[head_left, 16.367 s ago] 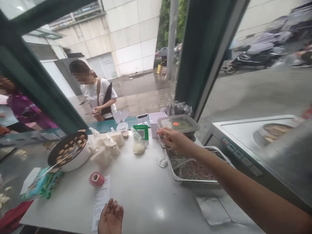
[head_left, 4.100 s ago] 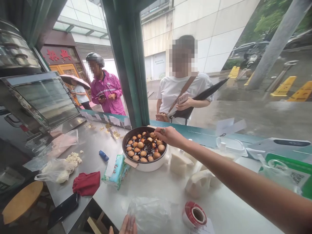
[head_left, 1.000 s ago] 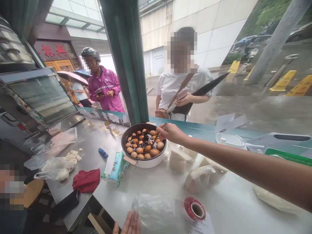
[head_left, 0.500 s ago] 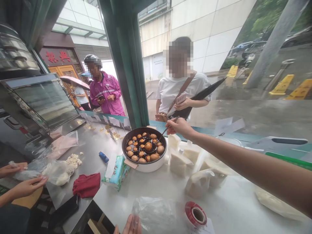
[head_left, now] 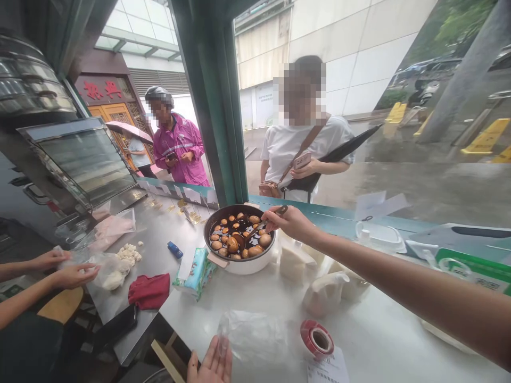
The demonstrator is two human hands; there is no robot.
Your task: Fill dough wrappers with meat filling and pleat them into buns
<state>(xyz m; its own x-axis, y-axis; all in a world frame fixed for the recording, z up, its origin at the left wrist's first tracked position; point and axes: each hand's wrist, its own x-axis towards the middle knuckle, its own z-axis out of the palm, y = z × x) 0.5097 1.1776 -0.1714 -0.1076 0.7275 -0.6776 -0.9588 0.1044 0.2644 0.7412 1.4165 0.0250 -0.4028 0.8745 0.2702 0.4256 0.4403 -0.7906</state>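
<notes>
My right hand [head_left: 287, 222] is closed round the handle of a ladle [head_left: 255, 227] over a round pot [head_left: 247, 265] with a white outside and dark inside. Brown eggs [head_left: 264, 240] sit in dark liquid there, and one egg [head_left: 232, 244] rests in the ladle's bowl near the pot's front. At the bottom, my left hand [head_left: 211, 364] lies palm up, fingers stretched out and thumb apart. Its fingertips touch the end of a clear plastic bag [head_left: 255, 335] on the counter.
A red tape roll [head_left: 317, 339], bagged pale liquid [head_left: 323, 292] and a tissue pack [head_left: 195, 274] surround the pot. Left lie a red cloth [head_left: 148, 291] and another person's hands [head_left: 74, 271] at a bag. Two people [head_left: 307, 143] [head_left: 179, 146] stand outside the window.
The ladle has moved from the pot's right side toward the front left, carrying an egg. My right hand has tilted its handle lower. My left hand shows more of its palm beside the bag.
</notes>
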